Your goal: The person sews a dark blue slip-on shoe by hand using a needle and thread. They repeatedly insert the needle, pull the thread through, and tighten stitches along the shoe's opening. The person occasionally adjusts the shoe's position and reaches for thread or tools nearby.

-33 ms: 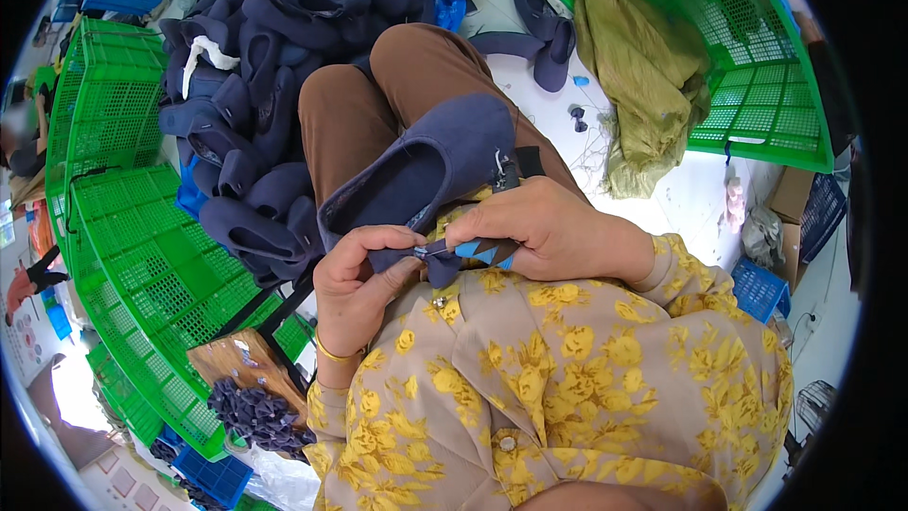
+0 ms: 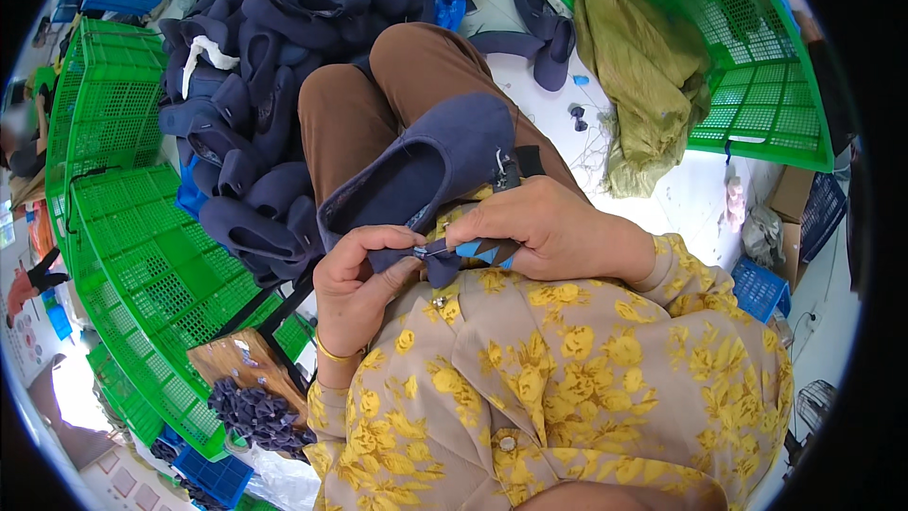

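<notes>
A navy slip-on shoe (image 2: 468,142) lies across my lap, its opening facing up. Just below its edge, my left hand (image 2: 352,291) pinches a small navy fabric bow (image 2: 443,270) between thumb and fingers. My right hand (image 2: 572,232) is closed around a thin pointed tool (image 2: 484,252) with a blue and black wrapped handle. The slender metal tip of that tool meets the knot of the bow; whether it passes through cannot be made out. White thread shows on the shoe's side near my right hand.
A big heap of navy shoes (image 2: 270,118) lies left of my knees, beside green plastic crates (image 2: 142,255). Many navy bows (image 2: 255,412) sit by a wooden board (image 2: 236,360) at lower left. An olive sack (image 2: 638,76) and another green crate (image 2: 757,114) stand right.
</notes>
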`<state>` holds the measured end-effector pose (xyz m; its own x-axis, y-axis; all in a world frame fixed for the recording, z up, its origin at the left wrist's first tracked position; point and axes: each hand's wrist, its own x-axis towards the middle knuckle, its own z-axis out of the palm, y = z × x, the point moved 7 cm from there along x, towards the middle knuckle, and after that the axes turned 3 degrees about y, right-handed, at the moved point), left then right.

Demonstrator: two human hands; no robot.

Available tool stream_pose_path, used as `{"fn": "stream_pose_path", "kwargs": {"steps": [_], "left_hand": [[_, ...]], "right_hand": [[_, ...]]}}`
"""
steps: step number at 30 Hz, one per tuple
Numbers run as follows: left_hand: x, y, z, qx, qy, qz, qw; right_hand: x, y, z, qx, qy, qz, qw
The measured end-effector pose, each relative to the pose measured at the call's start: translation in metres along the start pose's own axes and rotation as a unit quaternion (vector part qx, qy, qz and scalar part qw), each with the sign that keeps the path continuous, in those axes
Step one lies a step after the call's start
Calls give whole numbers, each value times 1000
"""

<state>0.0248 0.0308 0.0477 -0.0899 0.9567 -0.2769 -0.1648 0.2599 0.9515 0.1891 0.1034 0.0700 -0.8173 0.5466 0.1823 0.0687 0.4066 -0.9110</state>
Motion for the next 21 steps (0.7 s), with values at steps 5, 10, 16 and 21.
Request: {"fn": "stream_pose_path", "kwargs": {"steps": [5, 10, 16, 21], "left_hand": [[-3, -8, -1, -20, -23, 3, 1000], [-3, -6, 0, -13, -3, -8, 1000], [-2, -5, 1, -19, -30, 26, 999], [-2, -4, 5, -10, -43, 39, 998]], "right_hand": [[-1, -3, 0, -17, -23, -8, 1000], [1, -6, 0, -14, -32, 3, 999], [-2, -6, -2, -4, -25, 15, 1000], [-2, -7, -1, -22, -26, -10, 999]]}}
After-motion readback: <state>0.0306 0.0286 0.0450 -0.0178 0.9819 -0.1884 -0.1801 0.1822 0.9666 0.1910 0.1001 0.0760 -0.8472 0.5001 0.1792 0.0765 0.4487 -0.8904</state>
